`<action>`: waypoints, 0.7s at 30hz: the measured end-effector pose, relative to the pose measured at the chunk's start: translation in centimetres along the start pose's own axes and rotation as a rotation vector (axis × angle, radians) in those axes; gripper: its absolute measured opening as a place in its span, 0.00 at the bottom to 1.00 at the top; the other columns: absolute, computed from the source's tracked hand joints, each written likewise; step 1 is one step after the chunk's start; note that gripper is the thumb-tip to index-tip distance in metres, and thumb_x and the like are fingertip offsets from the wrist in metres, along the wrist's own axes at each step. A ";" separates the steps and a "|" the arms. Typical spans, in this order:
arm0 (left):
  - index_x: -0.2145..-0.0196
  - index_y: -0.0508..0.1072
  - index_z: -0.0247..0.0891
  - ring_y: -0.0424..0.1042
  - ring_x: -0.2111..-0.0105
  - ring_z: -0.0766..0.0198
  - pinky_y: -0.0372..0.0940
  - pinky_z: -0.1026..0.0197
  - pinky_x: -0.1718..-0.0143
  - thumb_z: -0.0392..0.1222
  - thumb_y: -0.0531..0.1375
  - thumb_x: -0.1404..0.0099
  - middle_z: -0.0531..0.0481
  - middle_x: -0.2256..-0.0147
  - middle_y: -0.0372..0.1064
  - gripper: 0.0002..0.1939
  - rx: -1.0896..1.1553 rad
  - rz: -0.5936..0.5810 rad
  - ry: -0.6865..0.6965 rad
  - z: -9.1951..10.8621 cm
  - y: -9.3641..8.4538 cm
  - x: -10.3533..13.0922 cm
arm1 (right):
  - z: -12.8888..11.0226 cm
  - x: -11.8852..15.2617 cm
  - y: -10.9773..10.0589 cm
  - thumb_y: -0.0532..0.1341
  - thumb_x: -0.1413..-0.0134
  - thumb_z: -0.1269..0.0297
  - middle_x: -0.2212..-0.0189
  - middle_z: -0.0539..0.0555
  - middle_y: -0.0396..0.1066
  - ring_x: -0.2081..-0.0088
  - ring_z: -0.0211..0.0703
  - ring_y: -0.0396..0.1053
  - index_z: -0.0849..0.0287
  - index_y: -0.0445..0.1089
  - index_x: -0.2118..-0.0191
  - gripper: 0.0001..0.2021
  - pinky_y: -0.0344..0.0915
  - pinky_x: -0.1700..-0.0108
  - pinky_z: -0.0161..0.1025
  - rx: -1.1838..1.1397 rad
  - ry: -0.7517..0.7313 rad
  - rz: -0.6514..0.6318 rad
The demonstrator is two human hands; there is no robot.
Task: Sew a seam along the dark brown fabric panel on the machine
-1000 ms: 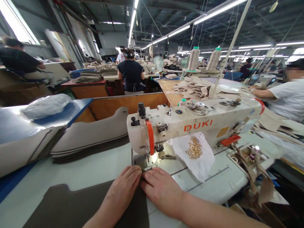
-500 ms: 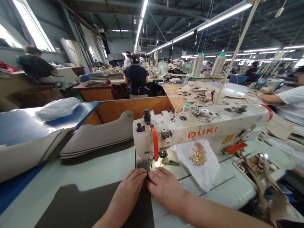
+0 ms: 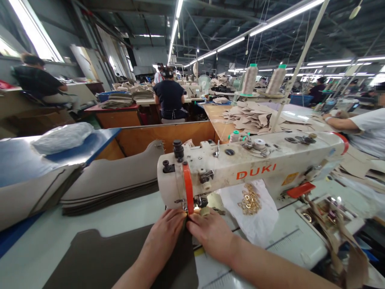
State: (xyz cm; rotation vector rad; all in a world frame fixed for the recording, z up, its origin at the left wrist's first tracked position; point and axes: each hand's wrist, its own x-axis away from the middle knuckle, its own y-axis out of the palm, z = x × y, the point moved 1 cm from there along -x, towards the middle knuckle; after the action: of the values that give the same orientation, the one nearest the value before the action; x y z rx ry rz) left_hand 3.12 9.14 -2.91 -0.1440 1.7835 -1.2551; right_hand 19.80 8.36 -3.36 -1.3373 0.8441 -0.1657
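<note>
Left hand (image 3: 164, 233) and right hand (image 3: 212, 235) side by side at six o'clock, fingertips nearly touching, both pressed flat on the dark fabric (image 3: 114, 261). Neither curled around anything, just palms down, pinning the cloth. Fabric spread over the pale table (image 3: 99, 218) from seven o'clock up to the needle area, its leading edge right under the head of the sewing machine (image 3: 240, 168).

Machine body across the middle, from the centre toward three o'clock, blocking sight of the needle itself behind the fingertips. Just at four o'clock of the machine head, a white cloth (image 3: 255, 220) with a small heap of gold rings (image 3: 249, 200) on it, close beside the right hand but apart from it. At nine o'clock, a stack of grey panels (image 3: 111, 180) lying on the table edge, well apart from the hands. At ten o'clock, a plastic bag (image 3: 61, 136) on a blue surface. At one o'clock, two thread cones (image 3: 249, 78) behind the machine, above a pile of tan cut pieces (image 3: 252, 116). At three o'clock, another person's arm (image 3: 339, 122) on the next table. At twelve o'clock, a seated person in a dark shirt (image 3: 170, 96), back turned.
</note>
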 end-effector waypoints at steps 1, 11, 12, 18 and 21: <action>0.66 0.75 0.37 0.76 0.68 0.63 0.73 0.59 0.61 0.28 0.45 0.32 0.49 0.70 0.78 0.19 0.005 0.003 -0.008 0.0 0.0 0.0 | 0.1 0.0 0.0 0.56 0.40 0.71 0.64 0.53 0.70 0.64 0.43 0.64 0.60 0.66 0.65 0.03 0.58 0.56 0.40 0.000 0.002 0.004; 0.66 0.76 0.36 0.76 0.68 0.61 0.73 0.58 0.62 0.32 0.45 0.30 0.48 0.71 0.78 0.19 0.008 0.039 -0.005 -0.4 0.3 0.0 | 0.0 0.0 0.0 0.56 0.42 0.73 0.61 0.55 0.71 0.64 0.44 0.65 0.60 0.66 0.64 0.03 0.59 0.56 0.41 -0.004 0.020 -0.056; 0.66 0.76 0.36 0.76 0.68 0.61 0.73 0.58 0.62 0.33 0.45 0.30 0.48 0.71 0.78 0.20 0.013 0.039 -0.016 -0.4 0.2 0.0 | 0.0 0.0 0.0 0.56 0.42 0.73 0.61 0.55 0.71 0.63 0.44 0.65 0.60 0.66 0.64 0.03 0.59 0.56 0.41 -0.006 0.021 -0.051; 0.68 0.76 0.37 0.76 0.70 0.61 0.74 0.58 0.63 0.37 0.44 0.29 0.48 0.72 0.78 0.21 0.033 0.053 -0.065 -0.3 0.3 0.0 | 0.0 0.0 0.0 0.57 0.42 0.72 0.62 0.55 0.73 0.64 0.44 0.66 0.60 0.67 0.64 0.02 0.61 0.57 0.41 0.009 0.033 -0.010; 0.68 0.77 0.38 0.76 0.69 0.62 0.74 0.59 0.63 0.37 0.46 0.30 0.49 0.71 0.78 0.20 0.062 0.045 -0.096 -0.3 0.3 0.0 | 0.0 0.1 0.0 0.57 0.40 0.72 0.62 0.56 0.74 0.65 0.43 0.67 0.60 0.68 0.64 0.03 0.62 0.57 0.41 0.020 0.034 -0.017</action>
State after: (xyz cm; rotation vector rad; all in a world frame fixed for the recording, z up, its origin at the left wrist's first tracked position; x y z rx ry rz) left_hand 2.99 9.51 -3.18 -0.1254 1.6552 -1.2493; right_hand 19.88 8.33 -3.38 -1.3261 0.8583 -0.2103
